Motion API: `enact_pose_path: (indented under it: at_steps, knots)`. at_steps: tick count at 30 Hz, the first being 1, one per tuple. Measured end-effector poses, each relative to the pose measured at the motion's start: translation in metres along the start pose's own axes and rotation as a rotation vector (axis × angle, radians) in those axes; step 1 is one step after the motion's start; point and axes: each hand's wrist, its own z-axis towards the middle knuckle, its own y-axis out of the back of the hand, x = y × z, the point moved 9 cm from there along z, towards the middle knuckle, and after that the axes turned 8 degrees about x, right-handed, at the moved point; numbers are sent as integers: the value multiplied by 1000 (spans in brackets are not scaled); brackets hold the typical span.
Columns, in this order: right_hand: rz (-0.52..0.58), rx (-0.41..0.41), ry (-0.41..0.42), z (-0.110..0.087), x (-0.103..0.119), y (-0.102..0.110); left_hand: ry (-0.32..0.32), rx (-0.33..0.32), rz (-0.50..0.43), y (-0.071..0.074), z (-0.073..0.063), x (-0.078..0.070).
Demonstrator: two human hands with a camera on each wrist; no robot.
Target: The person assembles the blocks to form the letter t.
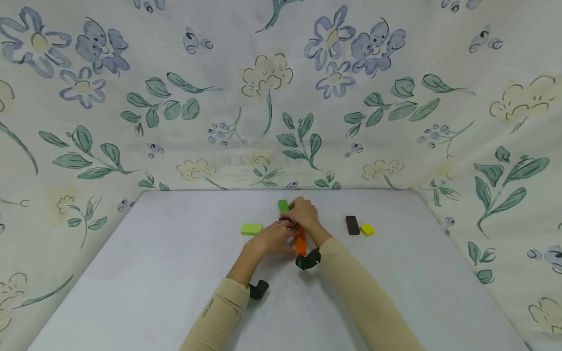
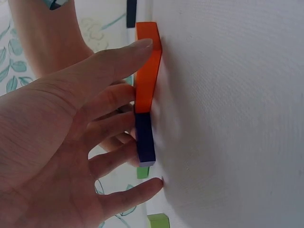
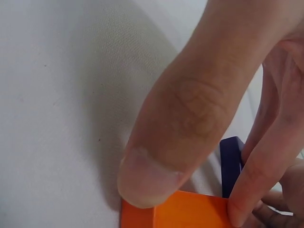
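My left hand (image 1: 275,238) lies along the left of an orange block (image 1: 300,243), palm toward it. In the left wrist view its thumb (image 2: 137,50) overlaps the orange block, and the fairly straight fingers reach the orange block and a dark purple block (image 2: 145,137) end to end with it. My right hand (image 1: 304,212) arches over the far end of the orange block. Its thumb (image 3: 156,175) and index finger (image 3: 251,185) grip opposite edges there, with other fingers beside the purple block. A green block (image 1: 283,205) stands just beyond the fingers.
On the white table (image 1: 167,273), a light green block (image 1: 251,229) lies left of the hands. To the right are a dark brown block (image 1: 352,225) and a small yellow block (image 1: 367,229). Flower-patterned cloth (image 1: 237,146) stands along the back and sides.
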Motion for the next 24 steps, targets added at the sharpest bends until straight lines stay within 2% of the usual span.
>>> enact_pose_path:
  at_steps: [9, 24]
  knots:
    - [12, -4, 24, 0, -4, 1, 21, -4, -36, -1, 0, 2]
    - [-38, -9, 52, -3, -1, -2, 17, -8, -74, 0, -1, 5]
